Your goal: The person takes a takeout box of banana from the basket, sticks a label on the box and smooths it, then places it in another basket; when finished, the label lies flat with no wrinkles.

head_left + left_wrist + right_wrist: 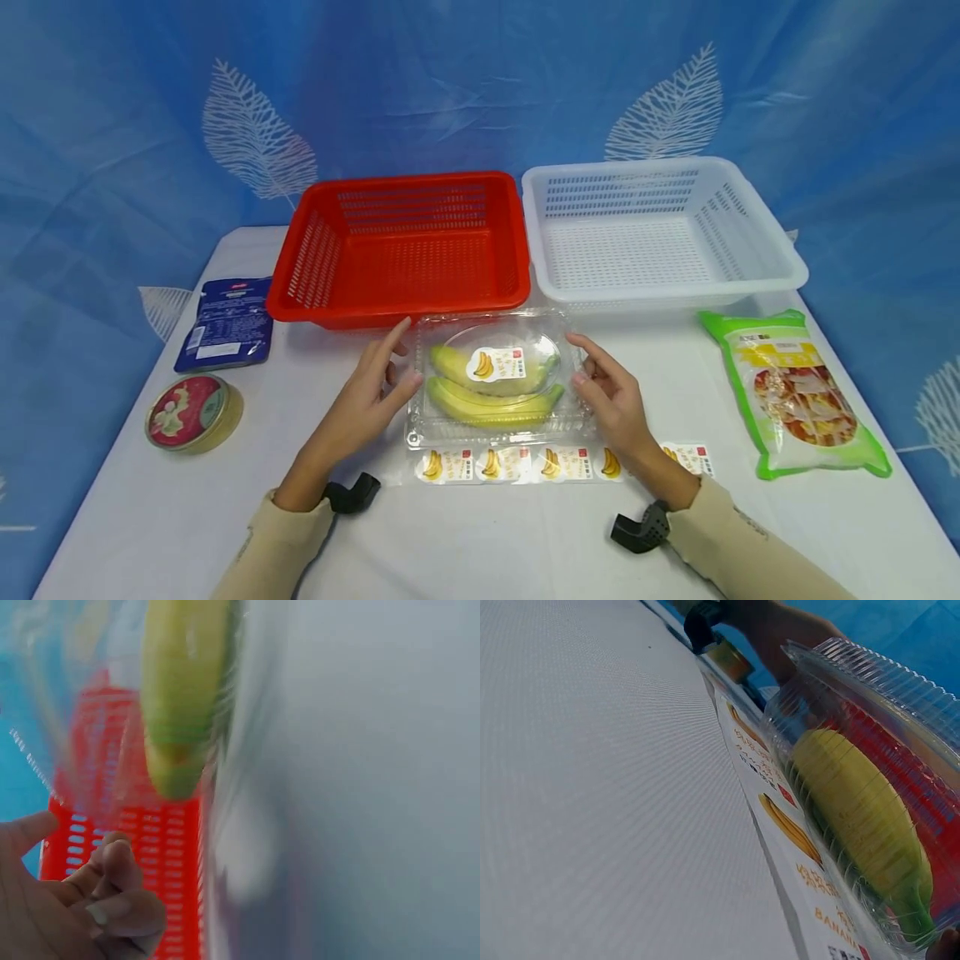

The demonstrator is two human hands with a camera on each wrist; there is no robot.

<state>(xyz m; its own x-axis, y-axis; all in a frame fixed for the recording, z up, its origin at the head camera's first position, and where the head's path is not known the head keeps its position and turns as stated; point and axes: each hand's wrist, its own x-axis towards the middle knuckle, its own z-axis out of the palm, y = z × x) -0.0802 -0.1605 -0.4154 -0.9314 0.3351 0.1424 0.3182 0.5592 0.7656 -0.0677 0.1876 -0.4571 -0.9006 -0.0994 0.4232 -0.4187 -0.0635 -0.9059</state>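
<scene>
A clear plastic clamshell box (495,425) stands closed on the white table, with bananas (487,408) inside. On its lid is a banana label (498,364). My left hand (367,396) is at the box's left side, index finger and thumb spread; the left wrist view shows its other fingers loosely bent with nothing in them. At the right side, my right hand (615,400) has its index and thumb tips right at the box edge. A fingertip (945,946) shows by the box's end in the right wrist view. A strip of banana labels (521,465) lies in front, partly under the right wrist.
Behind the box stand a red basket (397,318) and a white basket (675,292). To the left are a dark blue pouch (228,325) and a round tub with a red lid (191,412). A green-edged food bag (798,392) lies at right.
</scene>
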